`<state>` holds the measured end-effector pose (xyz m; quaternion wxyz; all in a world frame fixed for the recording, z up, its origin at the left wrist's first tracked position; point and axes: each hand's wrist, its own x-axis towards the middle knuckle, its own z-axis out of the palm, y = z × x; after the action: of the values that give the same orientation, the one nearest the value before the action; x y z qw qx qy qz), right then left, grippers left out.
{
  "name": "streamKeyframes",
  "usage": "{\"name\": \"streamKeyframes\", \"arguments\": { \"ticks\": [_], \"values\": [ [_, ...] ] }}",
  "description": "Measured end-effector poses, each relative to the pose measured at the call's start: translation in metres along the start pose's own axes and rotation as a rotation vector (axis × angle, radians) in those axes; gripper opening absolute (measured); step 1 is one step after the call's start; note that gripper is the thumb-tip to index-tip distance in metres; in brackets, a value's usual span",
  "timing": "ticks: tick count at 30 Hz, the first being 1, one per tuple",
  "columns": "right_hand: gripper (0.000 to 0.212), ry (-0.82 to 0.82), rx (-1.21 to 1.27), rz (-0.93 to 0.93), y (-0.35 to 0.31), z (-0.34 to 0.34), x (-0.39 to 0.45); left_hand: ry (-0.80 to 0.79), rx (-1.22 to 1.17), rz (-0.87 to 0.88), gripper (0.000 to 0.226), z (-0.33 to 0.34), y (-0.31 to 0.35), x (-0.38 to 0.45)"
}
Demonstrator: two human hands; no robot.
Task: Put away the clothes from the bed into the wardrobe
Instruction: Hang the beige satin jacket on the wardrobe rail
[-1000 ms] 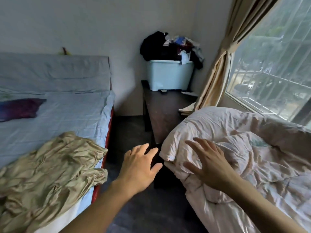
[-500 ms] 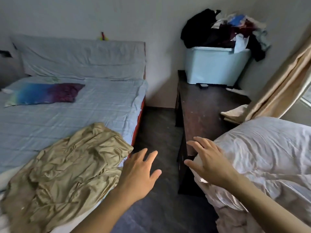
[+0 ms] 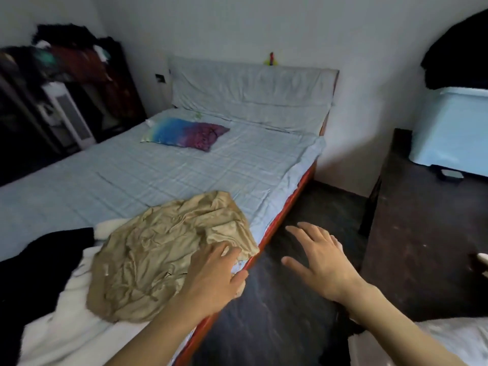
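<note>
Hands were both open: the left hand (image 3: 211, 276) lay with its fingers on the near corner of the tan cloth (image 3: 169, 257) at the bed (image 3: 184, 165) edge; the right hand (image 3: 319, 260) hovered over the floor, holding nothing. Pickup seemed just starting (black and white clothes lay beside); next, the fingers needed to close on the cloth, then carry it to the wardrobe (image 3: 52, 101) at far left.

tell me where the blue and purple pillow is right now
In the head view the blue and purple pillow lies on the bed, upper left of centre, just below the headboard cushion and well beyond the crumpled tan garment.
</note>
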<state>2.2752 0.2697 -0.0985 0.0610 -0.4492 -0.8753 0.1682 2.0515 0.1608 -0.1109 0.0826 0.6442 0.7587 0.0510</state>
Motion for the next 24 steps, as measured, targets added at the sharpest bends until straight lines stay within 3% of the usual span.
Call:
{"name": "streamKeyframes", "arguments": {
  "ticks": [5,14,18,21,24],
  "values": [
    [0.068,-0.050,-0.016,-0.122,-0.007,0.009,0.066,-0.002,-0.011,-0.132,0.048,0.006,-0.035,0.025],
    [0.077,-0.137,-0.108,-0.304,-0.056,0.027,0.199,0.050,-0.137,-0.317,0.052,0.019,-0.118,0.107],
    [0.081,-0.201,-0.152,-0.424,-0.090,0.043,0.252,0.063,-0.169,-0.389,0.062,0.015,-0.149,0.138],
    [0.077,-0.221,-0.143,-0.488,-0.112,0.054,0.286,0.090,-0.194,-0.458,0.089,0.013,-0.173,0.146],
    [0.076,-0.226,-0.121,-0.582,-0.133,0.062,0.311,0.110,-0.200,-0.543,0.093,0.017,-0.196,0.144]
  ]
}}
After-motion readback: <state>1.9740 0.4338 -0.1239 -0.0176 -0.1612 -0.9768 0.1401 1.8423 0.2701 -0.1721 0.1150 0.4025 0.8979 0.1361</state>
